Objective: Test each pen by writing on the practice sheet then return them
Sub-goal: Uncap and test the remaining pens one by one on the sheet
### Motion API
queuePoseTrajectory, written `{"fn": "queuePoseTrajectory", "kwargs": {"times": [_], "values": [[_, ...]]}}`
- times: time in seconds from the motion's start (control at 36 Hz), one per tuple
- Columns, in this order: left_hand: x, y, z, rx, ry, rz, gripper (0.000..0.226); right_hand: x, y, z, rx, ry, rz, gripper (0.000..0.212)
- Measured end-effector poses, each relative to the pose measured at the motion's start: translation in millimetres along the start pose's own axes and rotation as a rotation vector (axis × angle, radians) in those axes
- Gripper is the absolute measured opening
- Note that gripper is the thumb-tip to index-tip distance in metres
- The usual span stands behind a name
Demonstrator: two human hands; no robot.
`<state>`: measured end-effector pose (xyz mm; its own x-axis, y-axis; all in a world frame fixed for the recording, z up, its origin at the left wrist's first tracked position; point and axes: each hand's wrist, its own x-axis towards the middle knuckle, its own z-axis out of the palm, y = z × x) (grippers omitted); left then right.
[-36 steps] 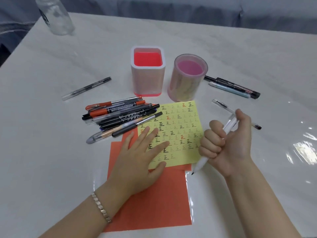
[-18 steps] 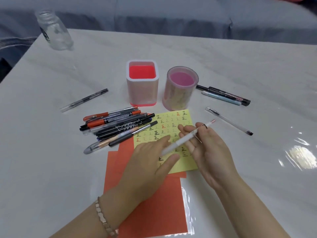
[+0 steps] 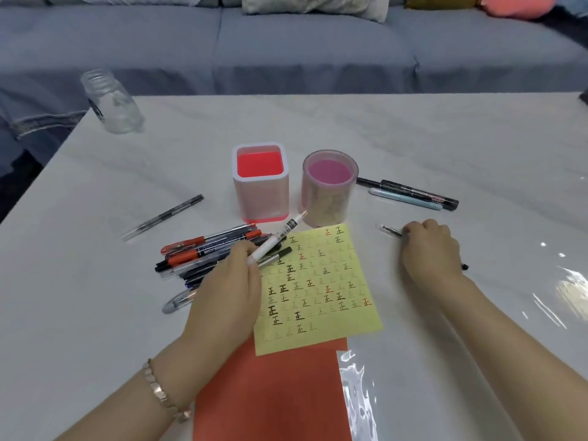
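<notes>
The yellow practice sheet (image 3: 321, 288) with grid characters lies on an orange paper (image 3: 273, 389) at the table's near middle. My left hand (image 3: 227, 288) holds a white pen (image 3: 280, 237) over the pile of pens (image 3: 206, 253), its far end pointing toward the round pink holder (image 3: 329, 189). The square red holder (image 3: 261, 183) stands to its left. My right hand (image 3: 429, 249) rests curled over a clear pen (image 3: 389, 230) lying on the table to the right of the sheet.
A black marker (image 3: 420, 190) and a light blue pen (image 3: 404, 198) lie at the right of the holders. One clear pen (image 3: 164, 216) lies alone at the left. A glass jar (image 3: 111, 101) stands at the far left corner. A grey sofa (image 3: 286, 43) runs behind the table.
The white pen passed from my right hand to my left hand, which carried it toward the pen pile. My right hand moved right onto the clear pen on the table.
</notes>
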<state>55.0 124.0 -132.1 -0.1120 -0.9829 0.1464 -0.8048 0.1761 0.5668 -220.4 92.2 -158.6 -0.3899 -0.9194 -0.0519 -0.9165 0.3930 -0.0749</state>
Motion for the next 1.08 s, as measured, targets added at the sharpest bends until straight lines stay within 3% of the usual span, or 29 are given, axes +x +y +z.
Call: {"fn": "queuePoseTrajectory", "kwargs": {"times": [0.08,0.25,0.44,0.53,0.64,0.72,0.78,0.86,0.92,0.94,1.0,1.08], "values": [[11.4,-18.9,-6.4,0.2,0.067,0.07,0.013,-2.8,1.1,0.9,0.021,0.005,-0.038,0.03],[21.6,-50.2,-11.2,0.416,0.147,0.036,0.015,-36.4,-15.3,-14.2,0.365,-0.04,-0.141,0.034],[18.0,-63.0,-5.5,0.375,0.071,0.009,0.017,-66.3,-42.1,-22.7,0.517,-0.05,-0.385,0.022],[11.3,-45.8,-5.7,0.267,0.06,0.083,0.035,-76.2,-52.9,-26.9,0.539,-0.056,-0.501,0.021],[-0.6,-5.2,-14.5,0.031,-0.028,0.306,0.046,-89.4,-67.4,-32.5,0.558,-0.07,-0.644,0.023],[-4.7,9.5,-10.6,0.192,-0.104,0.488,0.04,-98.6,-74.0,-35.3,0.597,-0.04,-0.749,0.028],[-5.6,10.1,-4.4,0.263,-0.089,0.493,0.034,-101.3,-75.0,-35.5,0.572,0.049,-0.787,0.029],[-8.9,17.5,-8.7,0.197,-0.09,0.359,0.021,-106.0,-72.3,-35.9,0.597,0.322,-0.735,0.017],[-12.7,21.4,-13.8,0.056,-0.127,0.225,0.016,-115.4,-71.0,-40.5,0.698,0.402,-0.607,0.005],[-16.0,21.1,-14.4,-0.078,-0.14,0.163,0.014,-120.3,-71.8,-44.0,0.8,0.339,-0.503,0.009],[-22.8,20.0,-13.1,-0.272,-0.154,0.153,0.012,-126.1,-74.1,-46.1,1.072,0.05,-0.268,0.02],[-29.1,20.1,-11.9,-0.361,-0.199,0.222,0.016,-126.1,-77.9,-43.8,1.34,-0.323,-0.068,0.041]]}}
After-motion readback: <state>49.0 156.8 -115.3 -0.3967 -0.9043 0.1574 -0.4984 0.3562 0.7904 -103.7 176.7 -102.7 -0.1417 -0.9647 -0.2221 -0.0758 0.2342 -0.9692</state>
